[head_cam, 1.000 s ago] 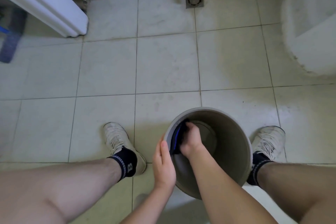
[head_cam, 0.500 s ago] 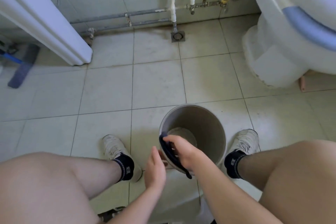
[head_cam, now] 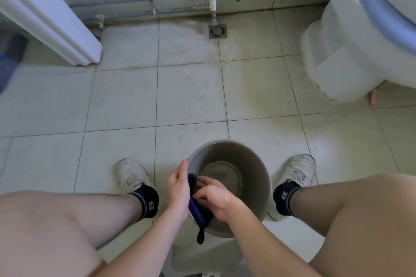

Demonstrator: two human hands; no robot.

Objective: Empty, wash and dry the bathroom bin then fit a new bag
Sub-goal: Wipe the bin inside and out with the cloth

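From the head view I see the round grey plastic bin (head_cam: pixel 252 186) standing upright on the pale tiled floor (head_cam: pixel 189 96), between my two feet in white trainers with dark ankle socks. The bin's mouth faces up at me, and its inner base shows bare, with no bag fitted.

My left hand (head_cam: pixel 179 189) comes in from the lower left with the forearm angled up and to the right. The hand lies flat against the outside of the bin's near-left wall, fingers held together and nearly straight, their tips reaching the rim. The palm faces the bin.

My right hand (head_cam: pixel 213 195) enters from the lower right, its forearm crossing over the near rim. The wrist is bent inward, knuckles up. Its fingers (head_cam: pixel 203 181) are curled and pinch a dark blue-purple cloth (head_cam: pixel 198 207) against the inner side of the near-left wall, directly opposite the left palm. The cloth is folded over the rim there, and one narrow end hangs down outside the bin, below the rim.

Both bare knees frame the lower corners of the view. A white toilet pedestal (head_cam: pixel 333 56) stands at the upper right, well apart from the bin. A square metal floor drain (head_cam: pixel 217 31) sits near the back wall, below the grey pipes (head_cam: pixel 175 3).
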